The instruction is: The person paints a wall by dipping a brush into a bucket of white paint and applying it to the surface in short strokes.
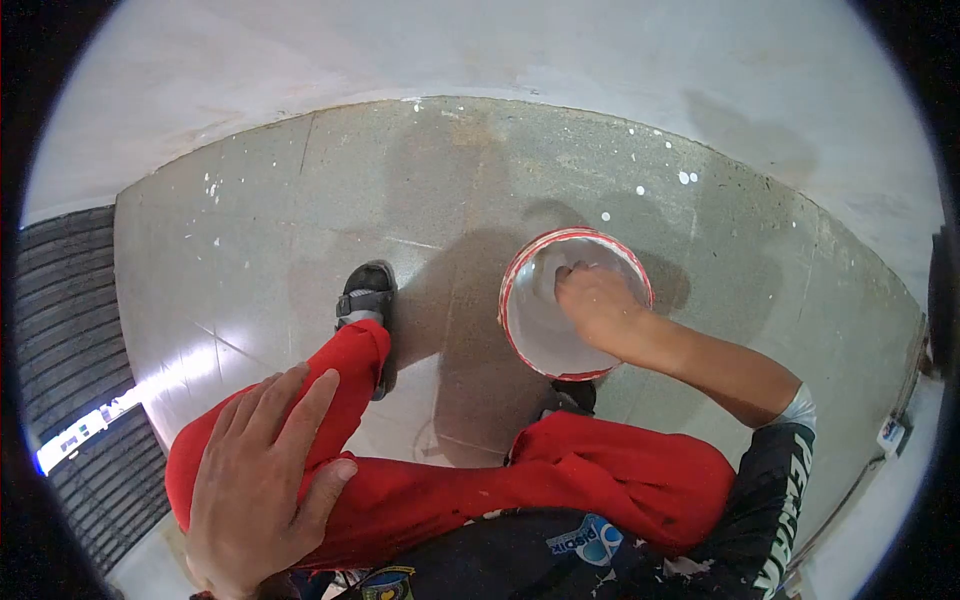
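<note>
A round bucket (520, 350) with a red-and-white rim stands on the floor in front of me, with whitish, cloudy contents inside. My right hand (600, 300) reaches down into it from the right, fingers curled together, and what they hold, if anything, I cannot make out. Over my left knee, on red trousers (420, 490), my left hand (265, 470) lies flat with its fingers stretched and nothing in them.
White spatters (684, 178) dot the grey tiled floor (300, 220). A pale wall (480, 50) curves across the far side. At the left is a dark ribbed shutter (70, 300) with a bright light strip. My sandalled foot (367, 290) stands left of the bucket.
</note>
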`<action>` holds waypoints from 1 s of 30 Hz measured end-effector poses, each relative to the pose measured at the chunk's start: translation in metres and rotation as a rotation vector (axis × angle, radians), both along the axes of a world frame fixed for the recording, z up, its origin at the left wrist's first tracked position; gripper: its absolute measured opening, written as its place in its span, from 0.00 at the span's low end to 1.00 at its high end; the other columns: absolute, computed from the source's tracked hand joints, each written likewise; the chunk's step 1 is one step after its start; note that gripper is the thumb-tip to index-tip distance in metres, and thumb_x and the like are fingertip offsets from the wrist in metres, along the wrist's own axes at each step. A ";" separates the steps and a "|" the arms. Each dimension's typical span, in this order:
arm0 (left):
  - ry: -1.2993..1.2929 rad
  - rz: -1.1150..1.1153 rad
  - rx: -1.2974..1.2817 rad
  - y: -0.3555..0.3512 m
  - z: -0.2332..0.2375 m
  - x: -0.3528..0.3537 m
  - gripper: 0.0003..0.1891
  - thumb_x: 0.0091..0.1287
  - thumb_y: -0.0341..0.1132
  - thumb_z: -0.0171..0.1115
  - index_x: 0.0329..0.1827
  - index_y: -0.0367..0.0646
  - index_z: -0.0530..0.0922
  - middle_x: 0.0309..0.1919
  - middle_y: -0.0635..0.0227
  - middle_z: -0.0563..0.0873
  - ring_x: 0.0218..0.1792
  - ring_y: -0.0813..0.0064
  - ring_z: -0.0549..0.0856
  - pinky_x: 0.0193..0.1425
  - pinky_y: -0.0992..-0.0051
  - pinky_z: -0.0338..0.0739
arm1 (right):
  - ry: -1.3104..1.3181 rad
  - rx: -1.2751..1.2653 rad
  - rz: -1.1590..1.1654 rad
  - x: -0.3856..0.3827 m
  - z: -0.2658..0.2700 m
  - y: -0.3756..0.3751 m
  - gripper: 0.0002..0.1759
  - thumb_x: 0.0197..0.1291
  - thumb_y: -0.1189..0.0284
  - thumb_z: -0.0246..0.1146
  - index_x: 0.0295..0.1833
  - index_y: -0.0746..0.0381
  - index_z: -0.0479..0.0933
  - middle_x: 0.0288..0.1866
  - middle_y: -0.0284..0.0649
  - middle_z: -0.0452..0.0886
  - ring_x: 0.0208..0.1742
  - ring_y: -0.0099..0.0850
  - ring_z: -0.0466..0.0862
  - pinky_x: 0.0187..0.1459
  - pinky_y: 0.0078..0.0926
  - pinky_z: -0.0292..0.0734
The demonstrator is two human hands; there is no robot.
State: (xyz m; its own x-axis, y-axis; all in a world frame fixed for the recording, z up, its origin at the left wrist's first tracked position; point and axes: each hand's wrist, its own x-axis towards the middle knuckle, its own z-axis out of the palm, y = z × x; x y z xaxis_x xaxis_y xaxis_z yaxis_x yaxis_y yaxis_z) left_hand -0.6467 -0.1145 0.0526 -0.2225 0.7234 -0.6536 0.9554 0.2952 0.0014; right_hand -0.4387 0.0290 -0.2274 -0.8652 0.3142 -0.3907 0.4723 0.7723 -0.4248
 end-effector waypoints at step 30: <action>-0.082 -0.200 0.035 0.009 -0.005 0.043 0.31 0.61 0.45 0.61 0.66 0.41 0.67 0.62 0.49 0.72 0.63 0.50 0.71 0.68 0.56 0.65 | -0.002 -0.104 -0.114 -0.011 -0.007 -0.001 0.11 0.45 0.81 0.60 0.37 0.71 0.80 0.37 0.59 0.82 0.41 0.51 0.85 0.42 0.42 0.81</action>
